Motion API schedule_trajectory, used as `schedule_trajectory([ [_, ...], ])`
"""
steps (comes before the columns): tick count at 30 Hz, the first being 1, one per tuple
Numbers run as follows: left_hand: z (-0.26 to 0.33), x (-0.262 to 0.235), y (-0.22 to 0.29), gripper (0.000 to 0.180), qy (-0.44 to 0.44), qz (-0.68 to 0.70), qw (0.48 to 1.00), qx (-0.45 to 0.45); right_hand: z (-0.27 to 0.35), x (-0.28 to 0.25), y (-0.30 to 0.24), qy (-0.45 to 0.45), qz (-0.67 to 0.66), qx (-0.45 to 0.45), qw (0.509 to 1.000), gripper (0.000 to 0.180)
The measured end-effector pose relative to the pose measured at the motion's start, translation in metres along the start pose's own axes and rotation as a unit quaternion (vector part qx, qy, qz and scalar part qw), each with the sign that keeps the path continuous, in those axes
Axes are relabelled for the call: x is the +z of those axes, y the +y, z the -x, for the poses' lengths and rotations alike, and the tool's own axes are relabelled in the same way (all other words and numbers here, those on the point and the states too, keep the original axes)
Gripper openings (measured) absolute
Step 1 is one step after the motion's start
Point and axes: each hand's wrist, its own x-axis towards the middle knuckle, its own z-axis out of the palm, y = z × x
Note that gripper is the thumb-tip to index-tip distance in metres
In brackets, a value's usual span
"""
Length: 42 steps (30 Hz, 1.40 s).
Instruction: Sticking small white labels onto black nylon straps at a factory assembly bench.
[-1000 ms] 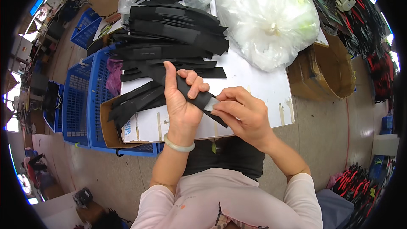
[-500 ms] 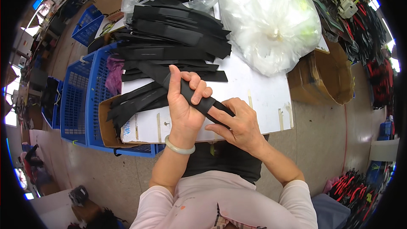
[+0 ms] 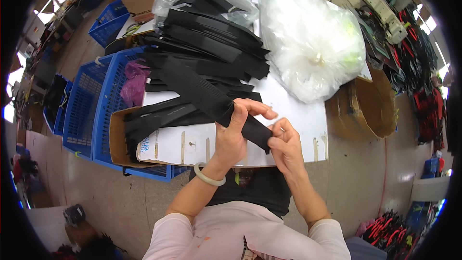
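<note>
A wide black fabric strip (image 3: 199,89) slants down from the pile toward me, held in both hands. My left hand (image 3: 234,135), with a pale bangle (image 3: 210,175) at the wrist, grips it between thumb and fingers where it bends. Its near end is pinched by the thumb and fingers of my right hand (image 3: 287,145). Behind the held strip lies a heap of similar black strips (image 3: 207,41), stacked on the white tabletop (image 3: 301,130). More strips (image 3: 154,118) spread over the table's left side.
Right of the heap stands a large clear bag of white material (image 3: 313,43). A cardboard box (image 3: 368,108) is beyond the table's right edge. Blue crates (image 3: 103,110) stand at the left, one with a pink bag (image 3: 134,82). A sewing machine (image 3: 373,7) is at the far right.
My left fist has loosened into a thumb-and-finger grip, leaving more of the strip flat beyond it. My right index finger has left the strip's end, which that hand now pinches.
</note>
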Motion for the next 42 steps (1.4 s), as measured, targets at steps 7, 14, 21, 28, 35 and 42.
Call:
schedule_trajectory([
  [7, 0.036, -0.017, 0.025, 0.028, -0.023, -0.264, 0.936, -0.23, -0.008, -0.018, -0.038, -0.02, 0.576, -0.312, 0.755, 0.017],
  [14, 0.089, -0.018, -0.029, 0.065, -0.296, -0.614, 0.731, -0.019, 0.043, -0.101, -0.009, -0.07, 0.783, -0.312, 0.534, 0.026],
  [21, 0.099, -0.021, -0.053, 0.072, -0.325, -0.646, 0.69, 0.006, 0.08, -0.122, -0.02, -0.006, 0.819, -0.261, 0.51, 0.034],
  [28, 0.105, -0.007, -0.064, 0.056, -0.301, -0.676, 0.672, 0.02, 0.088, -0.13, -0.014, 0.015, 0.81, -0.282, 0.514, 0.033],
  [35, 0.113, -0.003, -0.075, 0.054, -0.288, -0.698, 0.654, 0.046, 0.089, -0.133, -0.007, 0.023, 0.802, -0.296, 0.518, 0.032],
  [42, 0.12, -0.004, -0.086, 0.056, -0.266, -0.696, 0.661, 0.093, 0.087, -0.136, -0.003, 0.021, 0.797, -0.308, 0.52, 0.033],
])
